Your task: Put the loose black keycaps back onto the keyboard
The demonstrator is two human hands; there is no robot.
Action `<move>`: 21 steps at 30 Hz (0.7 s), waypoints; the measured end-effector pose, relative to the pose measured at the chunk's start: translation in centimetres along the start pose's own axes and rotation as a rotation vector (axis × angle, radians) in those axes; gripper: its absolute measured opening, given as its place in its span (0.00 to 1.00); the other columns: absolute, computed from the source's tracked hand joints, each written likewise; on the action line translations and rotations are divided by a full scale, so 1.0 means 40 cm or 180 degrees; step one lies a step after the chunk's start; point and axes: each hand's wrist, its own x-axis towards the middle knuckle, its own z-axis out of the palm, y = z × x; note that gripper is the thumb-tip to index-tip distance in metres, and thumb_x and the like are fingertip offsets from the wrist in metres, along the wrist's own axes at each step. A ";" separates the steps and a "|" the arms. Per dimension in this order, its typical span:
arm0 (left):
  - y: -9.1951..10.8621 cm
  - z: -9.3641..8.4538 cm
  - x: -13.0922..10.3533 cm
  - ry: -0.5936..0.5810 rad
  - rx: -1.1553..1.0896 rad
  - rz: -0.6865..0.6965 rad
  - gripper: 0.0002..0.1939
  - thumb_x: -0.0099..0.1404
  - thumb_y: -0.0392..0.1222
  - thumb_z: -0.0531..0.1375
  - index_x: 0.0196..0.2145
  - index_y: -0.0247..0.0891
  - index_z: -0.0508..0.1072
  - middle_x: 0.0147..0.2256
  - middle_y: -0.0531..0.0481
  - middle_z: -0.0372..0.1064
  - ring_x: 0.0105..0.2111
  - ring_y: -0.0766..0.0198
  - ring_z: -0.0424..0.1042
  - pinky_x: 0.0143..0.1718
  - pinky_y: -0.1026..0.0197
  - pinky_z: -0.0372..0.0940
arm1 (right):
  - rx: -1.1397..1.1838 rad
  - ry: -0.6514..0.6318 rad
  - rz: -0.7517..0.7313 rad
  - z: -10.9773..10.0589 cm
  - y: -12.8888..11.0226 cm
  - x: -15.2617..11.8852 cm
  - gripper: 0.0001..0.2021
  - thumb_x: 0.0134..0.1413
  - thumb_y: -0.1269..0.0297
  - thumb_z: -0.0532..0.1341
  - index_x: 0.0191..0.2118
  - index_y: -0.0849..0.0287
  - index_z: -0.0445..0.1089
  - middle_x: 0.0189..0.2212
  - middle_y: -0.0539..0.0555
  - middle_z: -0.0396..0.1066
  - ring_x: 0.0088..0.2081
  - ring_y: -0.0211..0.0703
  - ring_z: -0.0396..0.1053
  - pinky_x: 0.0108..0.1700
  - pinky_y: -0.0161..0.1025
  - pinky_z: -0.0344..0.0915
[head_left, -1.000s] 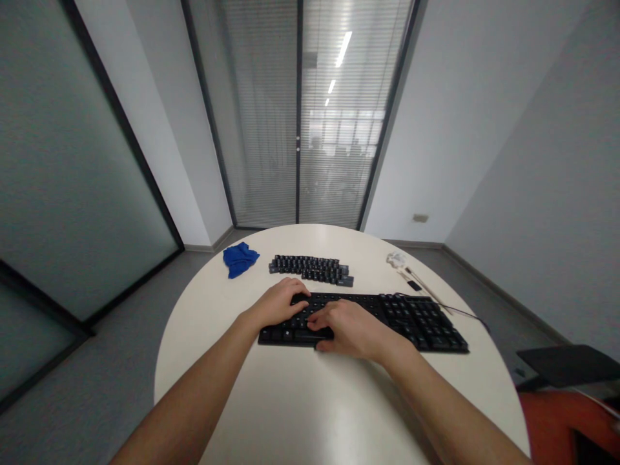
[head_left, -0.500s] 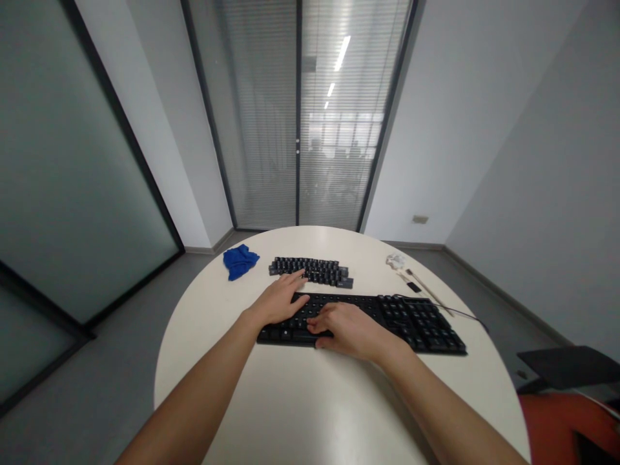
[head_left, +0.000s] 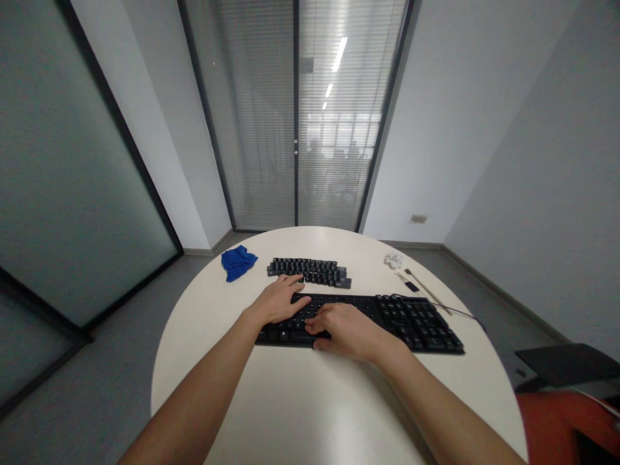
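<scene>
A black keyboard (head_left: 423, 323) lies across the white round table (head_left: 290, 400); its left part shows a bare plate without keycaps, while its right part and bottom row have caps. My left hand (head_left: 278, 300) rests over the keyboard's left end, fingers apart, holding nothing. Just to its right, my right hand (head_left: 339, 329) is over the keyboard's middle, its fingers bent together, and what they may hold is hidden. Behind the keyboard several loose black keycaps (head_left: 314, 271) stand in rows, close to my left fingertips.
A blue cloth (head_left: 238, 262) lies at the back left. At the back right are a crumpled white piece (head_left: 393, 261), a thin brush (head_left: 426, 289) and a small black item (head_left: 411, 286). A red chair (head_left: 564, 426) stands right of the table.
The view has shifted very slightly. Both hands stay in nearly the same places over the keyboard.
</scene>
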 end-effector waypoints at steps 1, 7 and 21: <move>0.001 -0.002 0.000 0.0041 -0.0013 0.0006 0.22 0.71 0.57 0.54 0.52 0.42 0.75 0.62 0.45 0.64 0.58 0.49 0.61 0.60 0.46 0.58 | 0.0010 0.0001 0.0018 0.001 0.001 -0.001 0.11 0.54 0.66 0.67 0.45 0.53 0.80 0.46 0.55 0.79 0.49 0.51 0.75 0.50 0.42 0.69; -0.002 -0.015 -0.006 0.0231 0.0062 -0.0216 0.20 0.74 0.52 0.49 0.43 0.41 0.78 0.49 0.46 0.73 0.50 0.55 0.69 0.52 0.55 0.64 | 0.0176 0.0043 -0.0001 0.006 0.014 -0.004 0.13 0.54 0.64 0.66 0.46 0.54 0.79 0.47 0.54 0.78 0.49 0.50 0.74 0.51 0.42 0.68; -0.069 -0.022 -0.016 0.0516 0.0001 -0.1525 0.08 0.63 0.42 0.59 0.34 0.43 0.79 0.40 0.47 0.77 0.40 0.53 0.74 0.41 0.56 0.65 | 0.0421 0.0234 -0.0045 0.006 0.020 -0.006 0.16 0.57 0.58 0.64 0.49 0.55 0.78 0.47 0.54 0.78 0.49 0.49 0.74 0.52 0.41 0.68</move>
